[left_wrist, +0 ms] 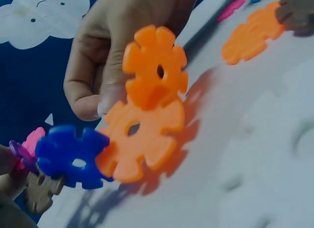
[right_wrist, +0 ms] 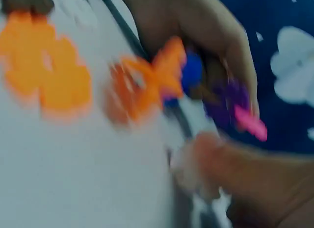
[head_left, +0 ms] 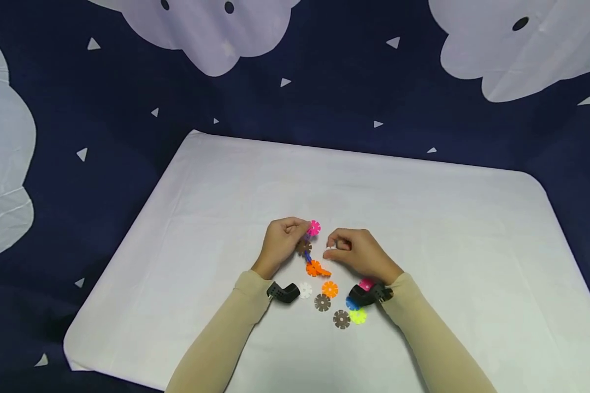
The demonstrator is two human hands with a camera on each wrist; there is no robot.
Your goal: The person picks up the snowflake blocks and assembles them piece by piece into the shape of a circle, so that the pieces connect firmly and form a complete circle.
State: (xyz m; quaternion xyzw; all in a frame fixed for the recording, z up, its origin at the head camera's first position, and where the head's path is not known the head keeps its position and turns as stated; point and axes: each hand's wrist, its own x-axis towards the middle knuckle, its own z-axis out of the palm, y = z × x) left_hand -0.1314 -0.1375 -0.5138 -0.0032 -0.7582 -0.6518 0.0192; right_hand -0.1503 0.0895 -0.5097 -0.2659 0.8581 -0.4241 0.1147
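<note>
My left hand (head_left: 281, 240) pinches a chain of interlocking plastic snowflake discs near its far end, by the pink disc (head_left: 315, 227) and the purple disc (right_wrist: 230, 103). Down the chain follow a brown disc (head_left: 304, 248), a blue disc (left_wrist: 54, 157) and two orange discs (left_wrist: 125, 162), slotted together at angles. To the right of the chain, my right hand (head_left: 361, 252) holds a small white disc (head_left: 331, 248) between thumb and curled fingers, mostly hidden by them. The right hand stays apart from the chain, close beside it.
Loose discs lie on the white table (head_left: 423, 218) nearer the body: a white disc (head_left: 305, 290), an orange disc (head_left: 330, 289), two brown discs (head_left: 322, 302), a yellow disc (head_left: 358, 316), and blue (head_left: 352, 304) and pink (head_left: 366, 284) discs partly under the right wrist camera.
</note>
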